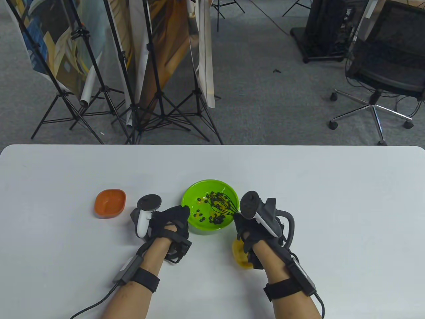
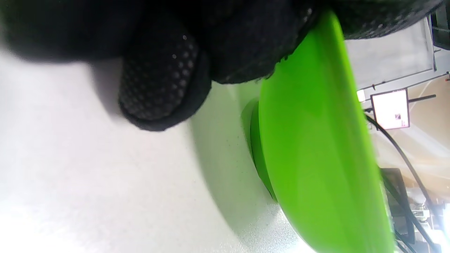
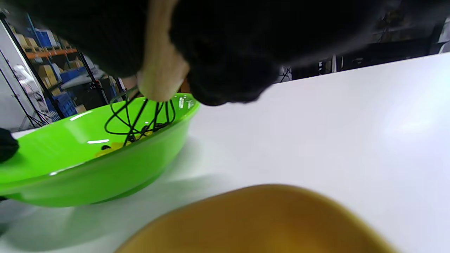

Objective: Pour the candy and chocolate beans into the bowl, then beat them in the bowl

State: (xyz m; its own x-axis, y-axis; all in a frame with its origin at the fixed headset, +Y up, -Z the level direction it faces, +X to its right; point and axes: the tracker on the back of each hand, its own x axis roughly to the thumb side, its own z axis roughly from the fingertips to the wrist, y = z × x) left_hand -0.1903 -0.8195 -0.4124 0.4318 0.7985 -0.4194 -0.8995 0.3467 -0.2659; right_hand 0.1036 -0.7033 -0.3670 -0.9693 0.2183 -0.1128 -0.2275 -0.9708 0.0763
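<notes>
At bench centre sits green bowl (image 1: 210, 207), beans (image 1: 215, 217) inside. Left hand (image 1: 171, 221) pinches its rim at 9 o'clock; right hand (image 1: 247, 229) grips whisk (image 1: 223, 202) handle at 3. Bowl prob. light, slick plastic, so brace the rim.

The table view looks down from above the person, out across the white table (image 1: 298, 199) to the floor beyond. Both wrist views sit low and very close. The left is rolled sideways against the green bowl (image 2: 316, 147); the right shares that bowl at left-centre of its frame.
</notes>
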